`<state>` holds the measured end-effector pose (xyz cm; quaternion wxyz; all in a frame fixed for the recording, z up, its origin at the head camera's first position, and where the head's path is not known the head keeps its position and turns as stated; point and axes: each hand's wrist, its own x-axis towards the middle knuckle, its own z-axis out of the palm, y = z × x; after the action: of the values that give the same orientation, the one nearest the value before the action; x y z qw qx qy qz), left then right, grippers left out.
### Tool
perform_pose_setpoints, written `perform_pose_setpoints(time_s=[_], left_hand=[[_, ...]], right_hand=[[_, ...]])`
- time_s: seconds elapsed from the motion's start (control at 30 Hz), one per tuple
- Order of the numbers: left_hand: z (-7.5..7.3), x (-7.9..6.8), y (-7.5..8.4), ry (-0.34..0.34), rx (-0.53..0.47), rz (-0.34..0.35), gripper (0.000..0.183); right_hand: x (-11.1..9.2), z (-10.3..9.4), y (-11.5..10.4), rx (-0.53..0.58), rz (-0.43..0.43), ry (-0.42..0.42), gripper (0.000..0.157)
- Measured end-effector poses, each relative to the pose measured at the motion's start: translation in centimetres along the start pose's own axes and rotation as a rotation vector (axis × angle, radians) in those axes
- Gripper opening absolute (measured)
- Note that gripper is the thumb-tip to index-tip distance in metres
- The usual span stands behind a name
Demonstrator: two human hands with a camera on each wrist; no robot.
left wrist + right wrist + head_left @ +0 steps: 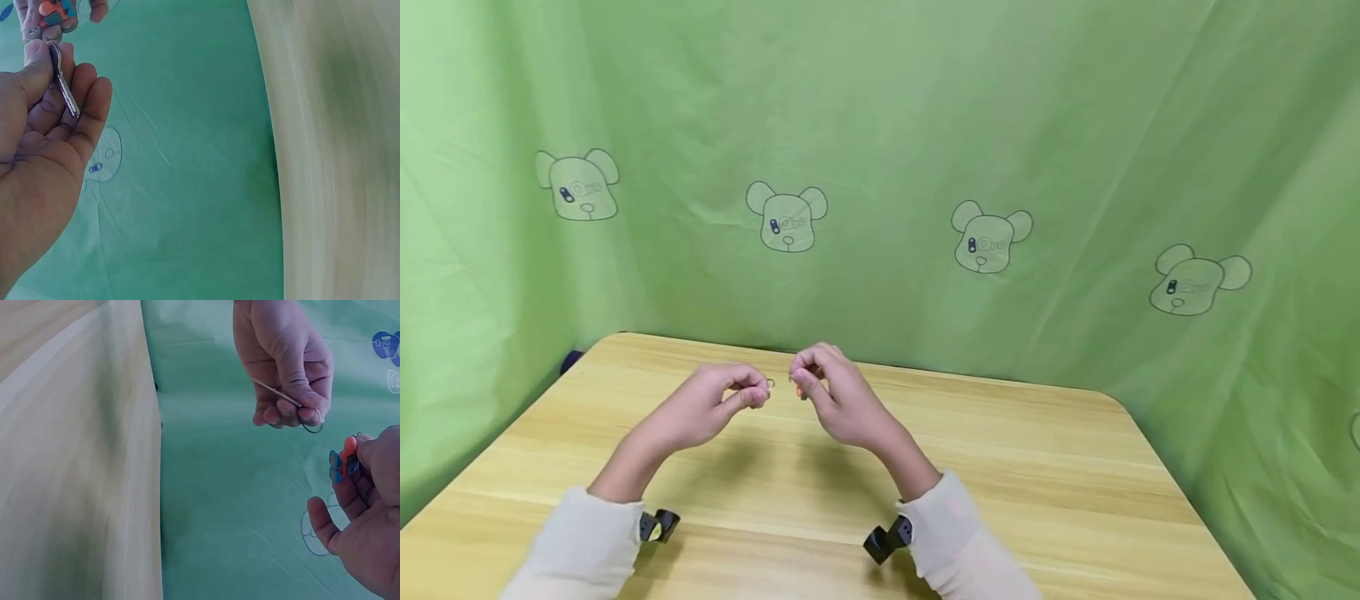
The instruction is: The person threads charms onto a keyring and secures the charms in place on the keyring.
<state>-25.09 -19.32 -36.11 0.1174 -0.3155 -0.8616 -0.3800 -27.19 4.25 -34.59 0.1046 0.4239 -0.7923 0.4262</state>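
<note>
My left hand point(703, 406) pinches a metal key point(65, 90) between thumb and fingers, its blade pointing back across the palm. A thin metal ring point(314, 429) sticks out past the left fingertips in the right wrist view. Opposite it, my right hand point(848, 406) holds a small orange and blue figure charm point(350, 453) by thumb and fingers. A tiny metal loop point(357, 434) shows at the top of the charm. Both hands are raised over the table, fingertips facing each other with a narrow gap between ring and charm.
The light wooden table point(1022, 492) spreads below both hands. Behind it hangs a green curtain point(880, 100) printed with bear heads, close along the table's back and sides. Black wrist cameras point(887, 540) sit at both cuffs.
</note>
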Motion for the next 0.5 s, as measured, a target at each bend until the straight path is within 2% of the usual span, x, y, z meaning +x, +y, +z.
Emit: perform_pose_setpoints(time_s=[0.2, 0.5], left_hand=[[1.2, 1.0, 0.8, -0.028, 0.016, 0.034, 0.006], [2.6, 2.8, 3.5, -0.054, -0.009, 0.115, 0.003]], right_hand=[[-1.2, -1.1, 0.1, -0.056, -0.039, 0.024, 0.009], [-3.0, -2.7, -0.4, -0.137, -0.107, 0.041, 0.008]])
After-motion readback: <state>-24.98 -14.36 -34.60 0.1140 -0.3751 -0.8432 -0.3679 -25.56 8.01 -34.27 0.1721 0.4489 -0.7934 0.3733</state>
